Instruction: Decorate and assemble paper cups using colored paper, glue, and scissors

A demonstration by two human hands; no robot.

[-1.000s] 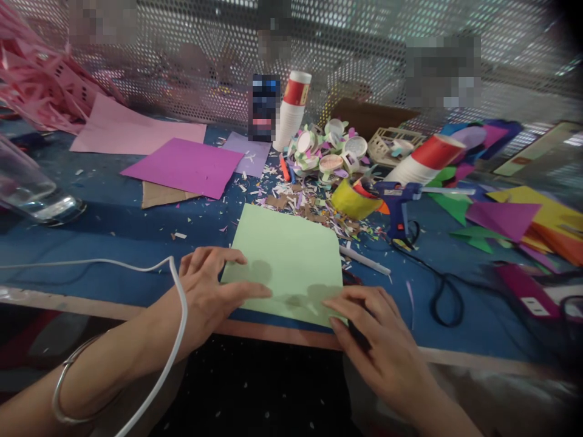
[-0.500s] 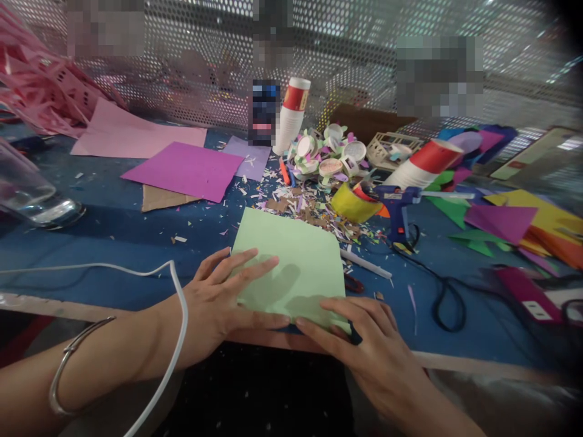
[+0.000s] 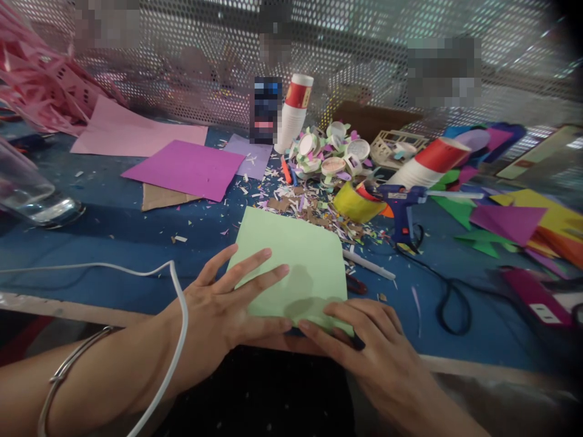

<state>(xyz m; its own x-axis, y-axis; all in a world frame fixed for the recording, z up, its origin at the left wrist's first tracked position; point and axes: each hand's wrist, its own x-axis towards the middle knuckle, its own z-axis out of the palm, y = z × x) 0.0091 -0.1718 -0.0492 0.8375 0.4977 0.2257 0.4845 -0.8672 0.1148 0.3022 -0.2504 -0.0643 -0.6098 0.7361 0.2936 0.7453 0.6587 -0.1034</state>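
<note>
A light green sheet of paper (image 3: 291, 255) lies on the blue table in front of me, its near edge by the table's front edge. My left hand (image 3: 237, 297) rests flat on the sheet's left side with fingers spread, the thumb along the near edge. At the near right corner, the bent fingers of my right hand (image 3: 368, 334) grip the paper's edge; part of the corner is hidden beneath them. Both thumb tips almost meet at the near edge.
Beyond the sheet are paper scraps (image 3: 296, 200), a yellow tape roll (image 3: 357, 202) and stacked paper cups (image 3: 294, 112). A blue glue gun (image 3: 403, 212) with a black cord stands right. Purple paper (image 3: 186, 169) and a glass (image 3: 40, 194) are left. A white cable (image 3: 182, 315) crosses my left forearm.
My left hand has slid slightly to the right over the green paper. The right hand stays at the near right corner, and the view has shifted a little.
</note>
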